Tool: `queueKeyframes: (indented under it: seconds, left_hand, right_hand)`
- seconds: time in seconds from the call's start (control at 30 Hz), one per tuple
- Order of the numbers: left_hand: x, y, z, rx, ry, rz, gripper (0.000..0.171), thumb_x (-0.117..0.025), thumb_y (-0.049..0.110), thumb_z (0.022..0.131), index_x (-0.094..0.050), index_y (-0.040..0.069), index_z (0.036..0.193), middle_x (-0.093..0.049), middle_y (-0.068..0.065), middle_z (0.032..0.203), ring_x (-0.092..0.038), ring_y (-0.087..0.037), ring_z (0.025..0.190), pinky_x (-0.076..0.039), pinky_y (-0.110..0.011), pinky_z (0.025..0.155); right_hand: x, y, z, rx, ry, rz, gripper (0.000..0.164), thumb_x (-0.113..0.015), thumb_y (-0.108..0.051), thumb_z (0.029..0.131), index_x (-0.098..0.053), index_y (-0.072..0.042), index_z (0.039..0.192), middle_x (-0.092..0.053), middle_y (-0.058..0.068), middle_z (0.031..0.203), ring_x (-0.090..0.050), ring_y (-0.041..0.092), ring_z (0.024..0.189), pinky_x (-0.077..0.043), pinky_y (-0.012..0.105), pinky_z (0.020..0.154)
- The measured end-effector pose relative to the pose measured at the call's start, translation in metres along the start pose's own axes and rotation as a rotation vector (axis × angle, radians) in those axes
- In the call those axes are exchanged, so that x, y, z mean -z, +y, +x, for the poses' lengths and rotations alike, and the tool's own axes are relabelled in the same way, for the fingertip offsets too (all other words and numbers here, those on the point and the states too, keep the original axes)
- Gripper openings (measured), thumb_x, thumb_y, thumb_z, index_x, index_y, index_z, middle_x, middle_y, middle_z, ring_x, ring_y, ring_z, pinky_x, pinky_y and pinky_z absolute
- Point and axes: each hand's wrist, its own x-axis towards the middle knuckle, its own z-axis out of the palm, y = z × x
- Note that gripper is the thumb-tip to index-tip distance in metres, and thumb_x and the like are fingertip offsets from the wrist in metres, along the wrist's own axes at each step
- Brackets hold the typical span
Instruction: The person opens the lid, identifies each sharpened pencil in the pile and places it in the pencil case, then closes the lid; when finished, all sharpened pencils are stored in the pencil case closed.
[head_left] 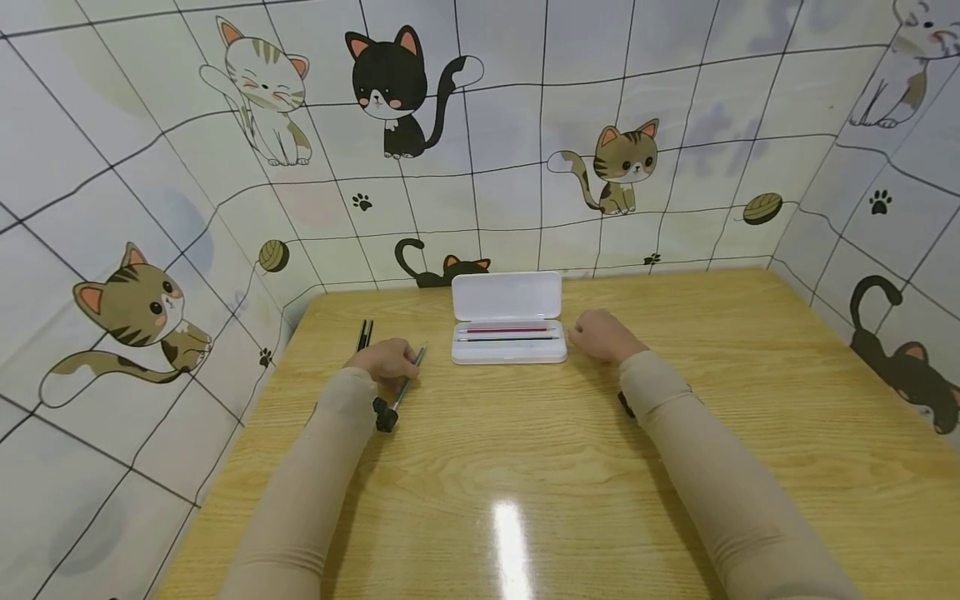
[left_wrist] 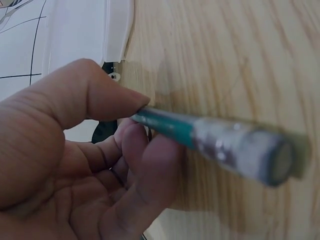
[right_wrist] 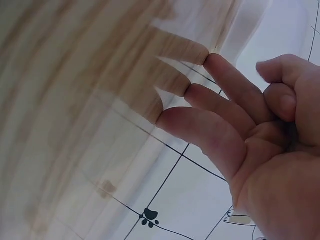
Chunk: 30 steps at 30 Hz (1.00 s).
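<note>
My left hand (head_left: 384, 362) pinches a teal pencil (left_wrist: 167, 126) between thumb and fingers, just left of the case. The pencil's ferrule and eraser end faces the left wrist camera, slightly blurred. A white plastic pencil case (head_left: 510, 358) stands with its lid raised at the back of the table. Inside it lie a red pen or pencil (head_left: 506, 331) and a dark pencil (head_left: 506, 339). Beside the case's right end, my right hand (head_left: 603, 336) holds nothing. Its loosely bent fingers (right_wrist: 210, 120) rest their tips on the tabletop.
Two slim black pens or sticks (head_left: 364, 335) lie beyond my left hand, partly hidden by it. The wooden table (head_left: 480, 467) meets cat-printed cloth walls (head_left: 510, 167) at the back and sides. A bright reflection shows on the table's near part.
</note>
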Motion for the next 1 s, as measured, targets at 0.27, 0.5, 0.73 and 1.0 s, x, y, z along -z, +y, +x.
queueKeyframes:
  seconds: [0.27, 0.5, 0.73, 1.0]
  left_hand:
    - [0.000, -0.002, 0.002, -0.008, -0.002, -0.002, 0.021, -0.062, 0.009, 0.098, -0.055, -0.001, 0.114, -0.054, -0.008, 0.095, -0.055, -0.014, 0.066, -0.053, -0.026, 0.064]
    - [0.001, -0.007, 0.005, -0.010, 0.005, -0.003, 0.022, -0.062, 0.010, 0.098, -0.055, 0.000, 0.115, -0.054, -0.010, 0.099, -0.055, -0.015, 0.070, -0.055, -0.028, 0.065]
    - [0.001, -0.008, 0.008, -0.007, 0.006, 0.003, 0.021, -0.062, 0.010, 0.098, -0.056, 0.000, 0.115, -0.055, -0.010, 0.099, -0.056, -0.015, 0.069, -0.055, -0.028, 0.065]
    - [-0.001, -0.004, 0.004, -0.007, 0.010, -0.017, 0.024, -0.061, 0.010, 0.099, -0.055, -0.001, 0.119, -0.054, -0.012, 0.106, -0.054, -0.017, 0.074, -0.056, -0.028, 0.068]
  right_hand:
    - [0.003, 0.002, -0.003, -0.020, -0.054, 0.041, 0.031, -0.054, -0.016, 0.096, -0.044, -0.011, 0.067, -0.065, 0.009, 0.082, -0.051, 0.018, 0.067, -0.040, 0.031, 0.061]
    - [0.006, -0.001, -0.008, -0.003, -0.145, 0.073, 0.069, -0.060, -0.042, 0.102, -0.035, 0.004, 0.147, -0.062, 0.025, 0.132, -0.057, 0.041, 0.124, -0.043, 0.056, 0.105]
    - [0.007, -0.004, -0.011, 0.043, -0.177, 0.019, 0.085, -0.066, -0.042, 0.099, -0.025, 0.004, 0.158, -0.056, 0.025, 0.141, -0.044, 0.044, 0.138, -0.029, 0.059, 0.116]
    - [0.003, -0.011, -0.011, 0.049, -0.114, -0.157, 0.086, -0.075, -0.047, 0.090, -0.040, 0.000, 0.153, -0.062, 0.023, 0.135, -0.056, 0.041, 0.127, -0.041, 0.057, 0.107]
